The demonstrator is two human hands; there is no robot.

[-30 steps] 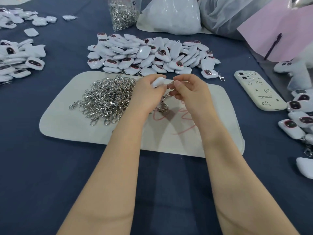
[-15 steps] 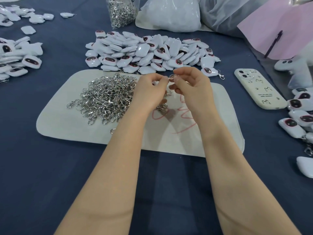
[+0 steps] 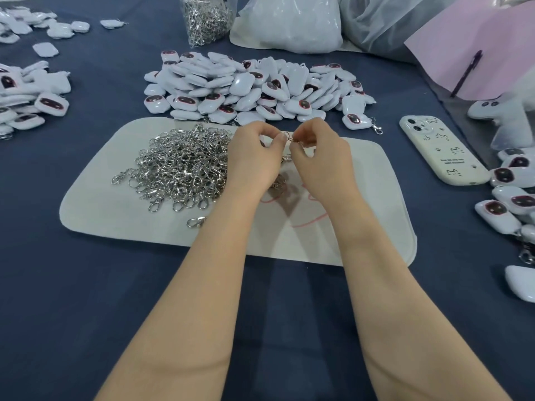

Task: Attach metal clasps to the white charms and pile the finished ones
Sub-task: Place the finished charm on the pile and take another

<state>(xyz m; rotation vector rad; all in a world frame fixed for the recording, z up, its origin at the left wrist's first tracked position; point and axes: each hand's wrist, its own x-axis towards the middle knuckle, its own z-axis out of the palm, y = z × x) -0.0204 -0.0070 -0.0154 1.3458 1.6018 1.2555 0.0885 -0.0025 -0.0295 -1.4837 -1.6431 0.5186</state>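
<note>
My left hand (image 3: 254, 160) and my right hand (image 3: 321, 160) meet fingertip to fingertip above the pale mat (image 3: 362, 227). Between them they pinch a small metal clasp (image 3: 287, 138) by its ring, and its hook hangs below. My left hand's curled fingers also hold a white charm (image 3: 265, 142), which is almost fully hidden. A heap of loose metal clasps (image 3: 179, 166) lies on the mat left of my hands. Behind the mat spreads a big pile of white charms (image 3: 246, 85).
One charm with a clasp on it (image 3: 356, 121) lies at that pile's right end. More charms lie at the right (image 3: 503, 204) and left (image 3: 29, 102) edges. A cream phone (image 3: 440, 151) lies right of the mat. A bag of clasps (image 3: 205, 18) and a white bag (image 3: 289, 21) stand at the back.
Both hands have shifted slightly away from me and closer together. The white charm, plainly visible at my left fingertips a second ago, is now tucked inside the fingers.
</note>
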